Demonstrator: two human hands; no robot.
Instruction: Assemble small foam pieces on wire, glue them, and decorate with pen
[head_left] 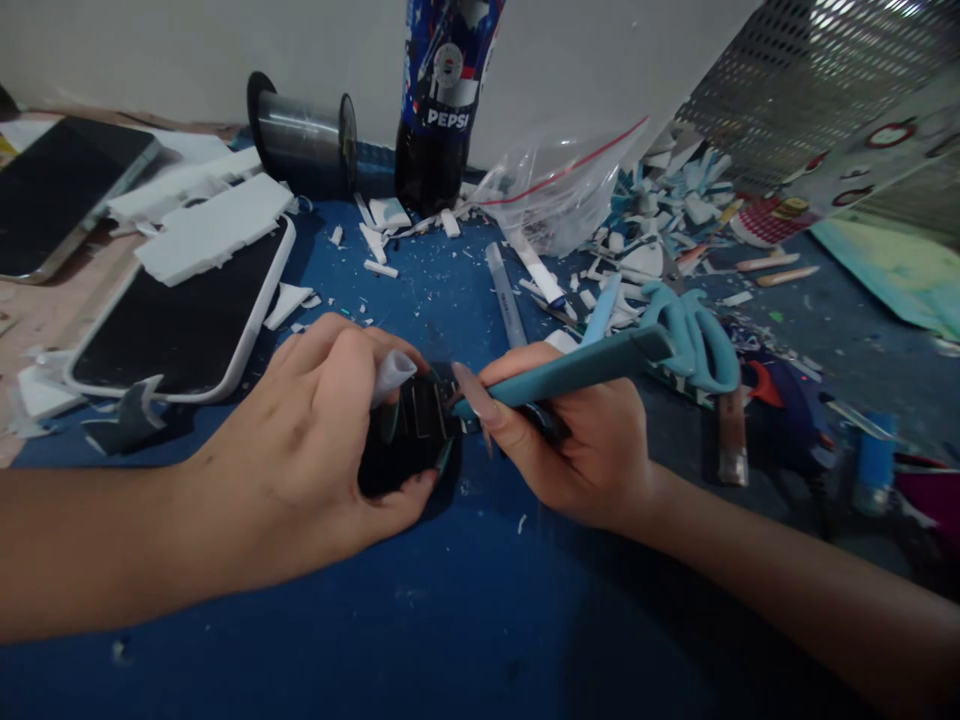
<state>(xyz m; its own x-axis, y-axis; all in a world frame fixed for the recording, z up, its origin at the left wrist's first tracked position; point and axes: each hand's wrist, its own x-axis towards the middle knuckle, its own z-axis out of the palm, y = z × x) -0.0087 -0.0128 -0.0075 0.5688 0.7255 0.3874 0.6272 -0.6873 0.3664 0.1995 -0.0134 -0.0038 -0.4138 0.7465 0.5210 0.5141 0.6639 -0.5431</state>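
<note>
My left hand curls around a small dark piece with a black, panelled surface, just above the blue tabletop. A whitish, translucent cone-shaped bit sticks out by its index finger; whether it is worn or held I cannot tell. Like a pen, my right hand grips a slim teal tool with a flat handle. The tool's lower end meets or nearly meets the right side of the dark piece. Its exact tip is hidden by the fingers. Another dark object shows partly under the right hand.
Two phones lie left, white foam pieces on one. Behind stand a spool and a Pepsi bottle. A plastic bag, scraps, teal-handled scissors and a glue gun crowd the right.
</note>
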